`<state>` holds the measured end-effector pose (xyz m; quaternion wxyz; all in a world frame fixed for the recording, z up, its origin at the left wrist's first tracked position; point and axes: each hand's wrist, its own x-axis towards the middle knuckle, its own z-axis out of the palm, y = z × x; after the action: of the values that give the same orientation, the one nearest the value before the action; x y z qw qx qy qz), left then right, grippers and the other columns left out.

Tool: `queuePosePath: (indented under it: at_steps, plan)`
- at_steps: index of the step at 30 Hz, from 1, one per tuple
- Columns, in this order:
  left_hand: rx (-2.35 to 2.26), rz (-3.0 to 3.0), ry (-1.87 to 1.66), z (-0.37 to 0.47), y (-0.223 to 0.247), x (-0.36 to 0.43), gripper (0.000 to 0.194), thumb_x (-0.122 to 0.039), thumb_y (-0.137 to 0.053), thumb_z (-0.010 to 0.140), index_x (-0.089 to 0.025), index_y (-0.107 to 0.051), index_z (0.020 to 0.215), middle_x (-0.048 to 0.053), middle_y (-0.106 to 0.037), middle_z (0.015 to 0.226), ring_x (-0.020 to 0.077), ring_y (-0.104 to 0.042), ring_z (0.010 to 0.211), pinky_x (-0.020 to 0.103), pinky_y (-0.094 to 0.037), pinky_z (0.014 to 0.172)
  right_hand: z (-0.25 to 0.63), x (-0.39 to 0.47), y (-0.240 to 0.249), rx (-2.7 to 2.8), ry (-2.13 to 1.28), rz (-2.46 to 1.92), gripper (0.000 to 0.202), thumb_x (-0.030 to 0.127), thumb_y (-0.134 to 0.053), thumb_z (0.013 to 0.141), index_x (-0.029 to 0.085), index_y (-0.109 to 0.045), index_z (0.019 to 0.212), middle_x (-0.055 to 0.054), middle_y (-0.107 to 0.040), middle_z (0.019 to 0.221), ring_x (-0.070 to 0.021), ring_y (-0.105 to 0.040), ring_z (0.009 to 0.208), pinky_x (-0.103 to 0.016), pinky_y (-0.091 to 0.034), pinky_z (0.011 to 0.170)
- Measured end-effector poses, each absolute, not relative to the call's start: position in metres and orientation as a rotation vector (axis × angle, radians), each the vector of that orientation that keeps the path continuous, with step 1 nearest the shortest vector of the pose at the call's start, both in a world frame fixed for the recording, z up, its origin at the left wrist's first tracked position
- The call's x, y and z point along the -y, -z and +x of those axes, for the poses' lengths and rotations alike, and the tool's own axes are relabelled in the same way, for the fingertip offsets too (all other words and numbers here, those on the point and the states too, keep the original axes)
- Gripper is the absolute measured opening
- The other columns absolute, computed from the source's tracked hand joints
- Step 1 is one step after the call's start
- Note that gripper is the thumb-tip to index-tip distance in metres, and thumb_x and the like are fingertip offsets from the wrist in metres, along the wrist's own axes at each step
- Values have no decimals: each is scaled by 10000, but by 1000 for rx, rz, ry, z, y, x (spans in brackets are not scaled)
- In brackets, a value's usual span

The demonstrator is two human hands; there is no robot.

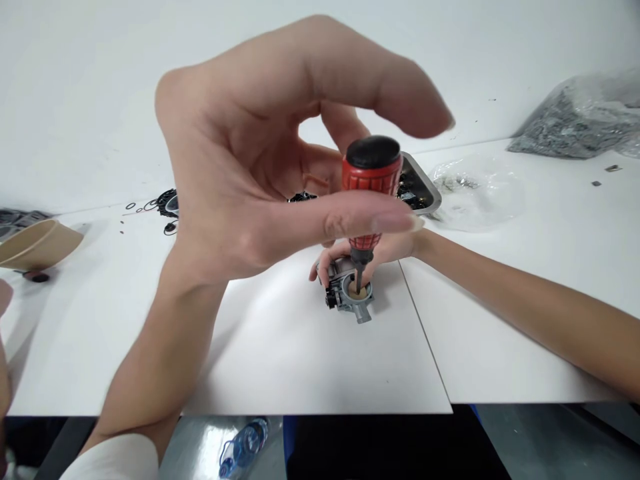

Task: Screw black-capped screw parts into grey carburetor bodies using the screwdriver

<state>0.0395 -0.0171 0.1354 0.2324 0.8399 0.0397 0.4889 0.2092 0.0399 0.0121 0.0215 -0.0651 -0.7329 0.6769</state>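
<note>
A screwdriver (374, 175) with a red handle and black cap stands almost upright, its tip inside the round bore of a small grey metal carburetor (361, 311). My left hand (280, 153) looms large from the lower left. Its thumb crosses the front of the handle, other fingers are behind it, and the index finger arches above, off the cap. Beyond the screwdriver, my right hand (387, 250) has its fingers curled around the back and left of the carburetor on the white table (310, 360); the handle and my left thumb partly hide it.
A metal tray (431, 193) of small dark parts lies behind the hands. Plastic bags (575, 117) are at right. At left are black rings (150, 205), a beige container (43, 243) and part of another person (4, 347). A bottle (245, 447) is below the table edge.
</note>
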Motion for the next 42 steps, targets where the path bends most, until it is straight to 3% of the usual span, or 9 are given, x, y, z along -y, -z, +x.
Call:
queuePosePath:
  at_steps: [3, 5, 9, 15, 21, 23, 27, 34, 42]
  plan:
    - [-251, 2228, -1322, 35, -134, 20, 494, -58, -833, 713, -341, -707, 1098, -22, -732, 802, 257, -730, 1001, 276, -613, 608, 209, -41, -10, 2257, -2133, -181, 363, 240, -715, 797, 164, -620, 1139, -102, -631, 1236, -255, -583, 1211, -354, -502, 996]
    - [-281, 2255, -1274, 32, -135, 23, 523, -62, -815, 737, -330, -686, 1167, -13, -754, 867, 263, -738, 978, 297, -640, 645, 208, -42, -9, 2262, -2135, -166, 365, 245, -718, 794, 165, -621, 1136, -101, -630, 1232, -257, -582, 1212, -355, -501, 998]
    - [-355, 2308, -1264, 33, -134, 29, 617, -59, -781, 761, -396, -640, 1258, -3, -763, 957, 272, -741, 798, 358, -623, 536, 208, -42, -11, 2289, -2085, -196, 344, 256, -728, 802, 167, -638, 1122, -108, -603, 1298, -256, -580, 1221, -350, -500, 1003]
    - [-302, 2240, -1254, 38, -130, 24, 630, -28, -700, 800, -439, -623, 1271, 26, -753, 1012, 312, -732, 792, 397, -581, 451, 209, -43, -9, 2298, -2075, -190, 359, 247, -720, 811, 173, -633, 1151, -110, -619, 1279, -269, -583, 1215, -365, -515, 977]
    - [44, 2281, -1356, 46, -134, 14, 673, -11, -847, 652, -422, -683, 1160, -29, -734, 830, 239, -703, 698, 318, -511, 383, 209, -42, -12, 2346, -2034, -184, 352, 245, -714, 819, 158, -628, 1149, -117, -614, 1283, -282, -573, 1238, -347, -532, 940]
    - [-34, 2236, -1410, 47, -132, 16, 647, -5, -839, 661, -431, -690, 1125, -42, -726, 825, 223, -701, 689, 325, -528, 429, 210, -40, -16, 2368, -2011, -207, 332, 237, -704, 831, 161, -629, 1146, -109, -615, 1293, -270, -574, 1240, -342, -525, 965]
    - [-224, 2207, -1378, 43, -128, 19, 586, -79, -874, 656, -406, -694, 1107, -35, -721, 832, 276, -726, 932, 354, -598, 617, 210, -39, -19, 2360, -1987, -224, 320, 228, -711, 823, 163, -639, 1127, -104, -623, 1287, -260, -592, 1214, -345, -519, 988]
    - [-252, 2175, -1289, 43, -130, 31, 503, -46, -784, 753, -352, -706, 1145, -30, -743, 912, 280, -739, 960, 350, -647, 667, 208, -46, -3, 2312, -2038, -135, 346, 230, -697, 821, 174, -644, 1158, -86, -656, 1200, -258, -625, 1150, -382, -529, 969]
    - [-567, 2272, -1311, 34, -124, 33, 371, -247, -796, 790, -311, -750, 1153, 32, -707, 1007, 377, -691, 1056, 480, -665, 788, 210, -43, -11, 2346, -1999, -140, 320, 235, -673, 852, 164, -629, 1161, -94, -644, 1228, -255, -592, 1200, -389, -501, 1013]
